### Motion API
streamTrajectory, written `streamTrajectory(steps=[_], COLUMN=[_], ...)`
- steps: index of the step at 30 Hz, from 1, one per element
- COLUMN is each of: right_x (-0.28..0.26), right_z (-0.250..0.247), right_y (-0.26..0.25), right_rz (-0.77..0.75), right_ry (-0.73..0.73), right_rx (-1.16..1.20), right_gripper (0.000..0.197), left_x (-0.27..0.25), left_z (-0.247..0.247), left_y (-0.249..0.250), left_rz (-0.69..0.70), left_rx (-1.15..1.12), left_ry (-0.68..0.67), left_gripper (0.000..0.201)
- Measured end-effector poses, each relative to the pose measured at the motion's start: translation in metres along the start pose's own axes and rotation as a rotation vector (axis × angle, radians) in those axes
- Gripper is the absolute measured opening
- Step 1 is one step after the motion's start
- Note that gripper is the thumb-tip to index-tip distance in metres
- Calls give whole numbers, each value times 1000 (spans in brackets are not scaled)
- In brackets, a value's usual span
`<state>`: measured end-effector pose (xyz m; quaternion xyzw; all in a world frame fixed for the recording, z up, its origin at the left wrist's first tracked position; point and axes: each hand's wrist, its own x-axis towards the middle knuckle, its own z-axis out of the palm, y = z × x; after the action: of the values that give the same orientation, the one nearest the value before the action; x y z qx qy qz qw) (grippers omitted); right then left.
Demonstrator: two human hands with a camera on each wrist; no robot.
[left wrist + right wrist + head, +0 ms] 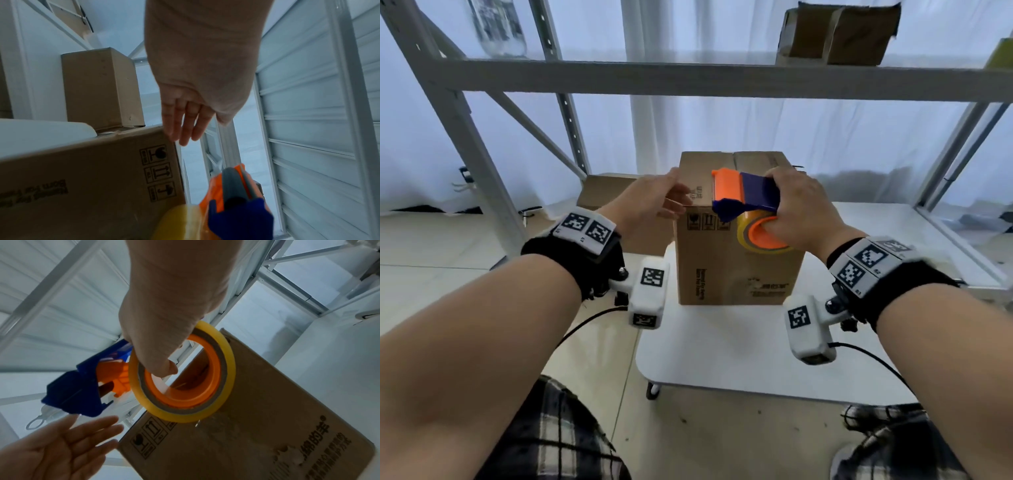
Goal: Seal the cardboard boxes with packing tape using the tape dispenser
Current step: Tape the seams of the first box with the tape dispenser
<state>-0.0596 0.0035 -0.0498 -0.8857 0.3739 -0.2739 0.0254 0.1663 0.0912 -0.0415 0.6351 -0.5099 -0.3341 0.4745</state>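
Observation:
A tall cardboard box (736, 260) stands on a low white table (739, 359), its top flaps closed. My right hand (801, 209) grips a blue and orange tape dispenser (743, 198) with a yellowish tape roll (183, 373), fingers hooked through the roll's orange core. The dispenser's head sits at the box's near top edge. My left hand (654, 202) is at the box's upper left corner with straight fingers (183, 125), just off or barely touching the cardboard (88, 178). That open left palm (61, 449) shows below the dispenser in the right wrist view.
A second cardboard box (609, 192) sits behind on the left. A grey metal shelf frame (688, 78) spans above, with more cardboard boxes (839, 34) on it. White curtains hang behind. My knees in checked fabric (558, 438) are below.

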Motion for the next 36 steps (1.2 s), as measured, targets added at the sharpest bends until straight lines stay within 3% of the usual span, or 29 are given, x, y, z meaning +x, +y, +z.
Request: streamTrajectory(steps=[4,12,19,26,36], right_x=[-6,-15,-16,-18,-18], right_z=[3,6,5,12,-1], right_y=[-8,-15,-17,-22,-25], right_rz=[5,44,50,63,14], right_ry=[-33,-72,-113,-218,-213], right_rx=[-50,-97,-95,-80,25], right_gripper=[48,49,50,57,58], left_x=[-10,-18,-19,-17,-22], left_z=[16,15,14,14,-2], left_y=[-1,-4,-5,-6,-1], left_rz=[-131,-92,-107,-135,-177], left_rx=[-121,-131,-29,66,-30], left_ry=[-94,-122,-51,4,34], left_gripper=[50,18,9,12,6])
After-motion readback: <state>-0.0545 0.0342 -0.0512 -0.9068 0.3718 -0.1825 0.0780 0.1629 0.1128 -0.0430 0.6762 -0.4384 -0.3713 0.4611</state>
